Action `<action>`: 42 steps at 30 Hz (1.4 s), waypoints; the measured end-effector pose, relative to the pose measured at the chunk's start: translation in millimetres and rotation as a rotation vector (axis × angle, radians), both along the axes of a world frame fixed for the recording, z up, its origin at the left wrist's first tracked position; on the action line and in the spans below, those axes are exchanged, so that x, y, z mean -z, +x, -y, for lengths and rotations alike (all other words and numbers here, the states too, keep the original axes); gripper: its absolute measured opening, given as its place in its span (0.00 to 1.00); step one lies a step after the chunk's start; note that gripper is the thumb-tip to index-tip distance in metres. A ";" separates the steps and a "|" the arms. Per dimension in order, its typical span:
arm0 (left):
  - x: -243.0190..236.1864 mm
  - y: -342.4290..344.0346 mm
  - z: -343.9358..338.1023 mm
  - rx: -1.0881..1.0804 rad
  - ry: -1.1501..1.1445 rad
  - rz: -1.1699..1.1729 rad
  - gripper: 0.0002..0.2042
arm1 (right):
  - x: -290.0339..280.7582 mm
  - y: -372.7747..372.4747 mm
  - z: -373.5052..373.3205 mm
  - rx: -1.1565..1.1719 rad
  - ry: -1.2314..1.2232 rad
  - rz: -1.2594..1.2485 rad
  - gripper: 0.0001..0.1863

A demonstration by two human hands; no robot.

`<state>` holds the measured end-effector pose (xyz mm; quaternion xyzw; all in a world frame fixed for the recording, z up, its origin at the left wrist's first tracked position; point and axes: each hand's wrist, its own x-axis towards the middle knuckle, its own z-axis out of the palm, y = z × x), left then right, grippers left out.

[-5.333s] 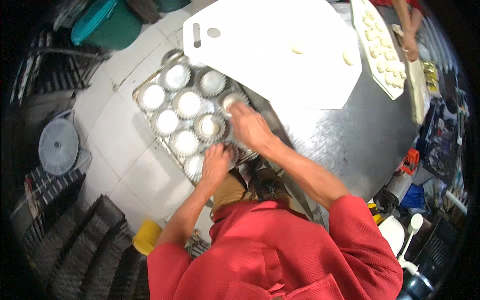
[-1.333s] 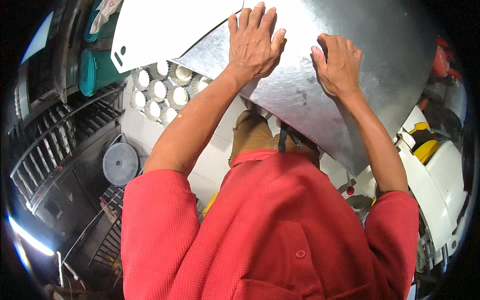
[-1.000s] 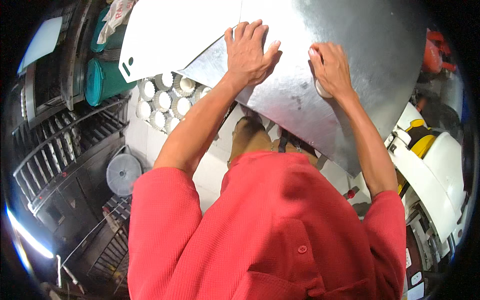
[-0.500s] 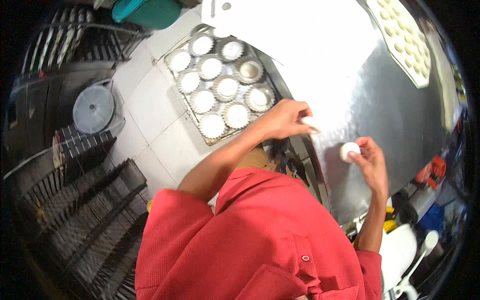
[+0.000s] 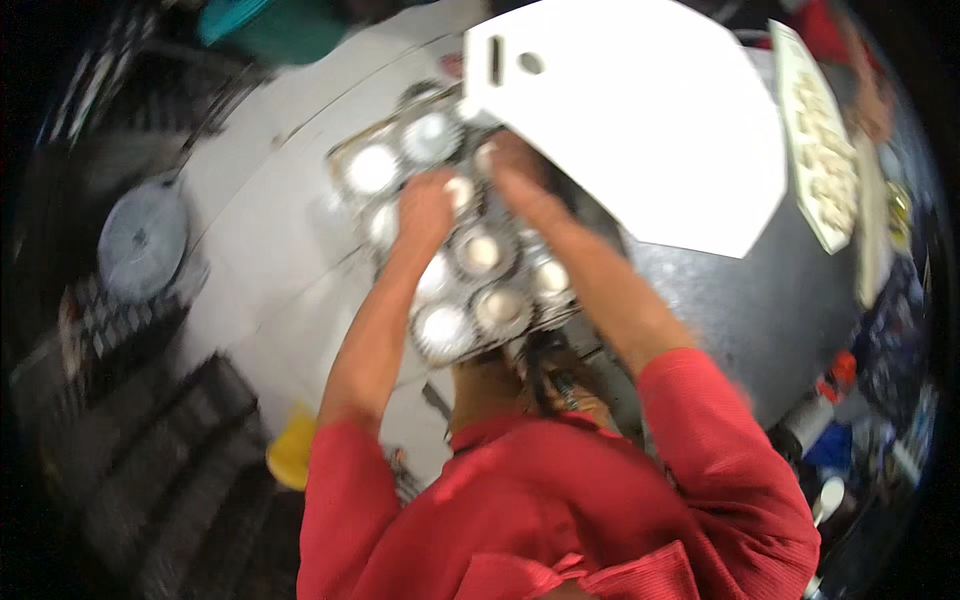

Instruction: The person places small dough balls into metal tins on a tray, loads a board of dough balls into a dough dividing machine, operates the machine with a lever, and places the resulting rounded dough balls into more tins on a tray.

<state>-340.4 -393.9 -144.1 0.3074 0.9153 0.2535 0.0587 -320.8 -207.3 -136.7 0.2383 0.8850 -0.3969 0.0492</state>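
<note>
Both hands, left hand (image 5: 425,205) and right hand (image 5: 515,165), now over muffin tray (image 5: 350,150), grips blurred, seemingly unreadable.

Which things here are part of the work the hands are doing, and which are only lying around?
In the work: left hand, right hand, muffin tray with paper cups.

Lying about: white cutting board, board of dough pieces, round grey lid, yellow container.

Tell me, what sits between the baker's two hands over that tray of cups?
In the head view, a small pale dough piece lies between the left hand and right hand, above the muffin tray.
</note>
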 end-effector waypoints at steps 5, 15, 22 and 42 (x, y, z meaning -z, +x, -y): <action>-21.1 14.3 -26.3 -0.014 0.050 -0.141 0.20 | -28.0 51.1 0.6 -0.235 0.195 -0.314 0.12; -155.1 122.8 -192.8 0.290 0.527 -0.085 0.14 | -188.2 293.6 -191.8 0.235 0.539 -0.361 0.16; -185.2 154.8 -313.6 0.271 0.013 -0.235 0.31 | -190.8 360.1 -265.8 0.300 0.704 -0.284 0.25; -195.4 217.2 -361.4 0.274 -0.101 -0.316 0.30 | -199.4 432.5 -319.2 0.348 0.432 -0.408 0.22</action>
